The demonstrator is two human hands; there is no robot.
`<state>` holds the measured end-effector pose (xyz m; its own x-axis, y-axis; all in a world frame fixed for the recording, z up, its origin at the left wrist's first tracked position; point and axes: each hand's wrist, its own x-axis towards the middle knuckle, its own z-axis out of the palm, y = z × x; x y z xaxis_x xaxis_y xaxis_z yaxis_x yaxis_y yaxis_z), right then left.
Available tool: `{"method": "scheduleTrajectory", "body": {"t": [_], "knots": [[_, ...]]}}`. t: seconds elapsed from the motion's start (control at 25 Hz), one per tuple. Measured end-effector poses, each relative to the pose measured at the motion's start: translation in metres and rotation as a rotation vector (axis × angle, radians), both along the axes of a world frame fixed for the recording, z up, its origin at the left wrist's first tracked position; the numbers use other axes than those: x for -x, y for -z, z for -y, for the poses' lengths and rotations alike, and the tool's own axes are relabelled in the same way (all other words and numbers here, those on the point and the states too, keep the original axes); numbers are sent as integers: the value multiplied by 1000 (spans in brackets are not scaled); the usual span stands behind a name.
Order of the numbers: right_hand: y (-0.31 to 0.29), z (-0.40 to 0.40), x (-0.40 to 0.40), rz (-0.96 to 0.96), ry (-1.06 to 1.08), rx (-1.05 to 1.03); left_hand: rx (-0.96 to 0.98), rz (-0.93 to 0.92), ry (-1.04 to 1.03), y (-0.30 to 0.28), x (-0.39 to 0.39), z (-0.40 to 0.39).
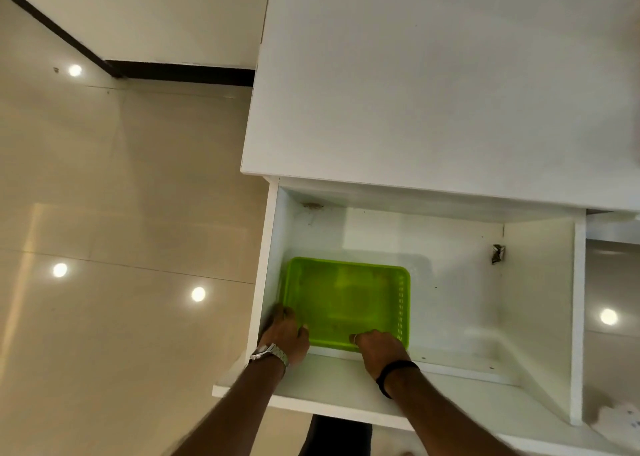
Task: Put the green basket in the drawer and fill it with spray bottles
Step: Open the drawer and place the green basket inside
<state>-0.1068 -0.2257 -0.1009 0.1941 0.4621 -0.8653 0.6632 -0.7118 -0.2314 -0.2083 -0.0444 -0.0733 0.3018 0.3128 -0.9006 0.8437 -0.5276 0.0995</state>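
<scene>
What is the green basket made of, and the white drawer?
The green basket looks like glossy, slightly see-through plastic, with little moulded slots along one wall. The drawer seems to be board with a smooth white coating, judging by its flat, thick panels.

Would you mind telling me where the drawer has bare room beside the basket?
Bare floor runs from the green basket to the drawer right wall, and behind it. The near-left corner is crowded: left hand and right hand grip its rim.

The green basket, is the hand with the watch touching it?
Touching. The head view shows the left hand gripping the green basket at its near-left corner, thumb over the rim, inside the open drawer.
</scene>
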Motion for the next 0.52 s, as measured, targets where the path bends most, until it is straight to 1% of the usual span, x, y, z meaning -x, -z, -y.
{"method": "scheduleTrajectory", "body": {"t": [0.16, 0.28, 0.36, 0.44, 0.52], "knots": [[-2, -5, 3, -50, 56, 34, 29, -12, -28, -2, 0, 1], [-23, 2, 1, -61, 148, 12, 10, -6, -14, -17, -4, 3], [-50, 14, 0, -50, 217, -5, -21, 36, 74, -41, -7, 12], [-90, 33, -1, -12, 304, -56, -25, 83, 228, -72, -12, 31], [-132, 62, -2, 50, 322, -133, 0, 117, 400, -104, -17, 58]]}}
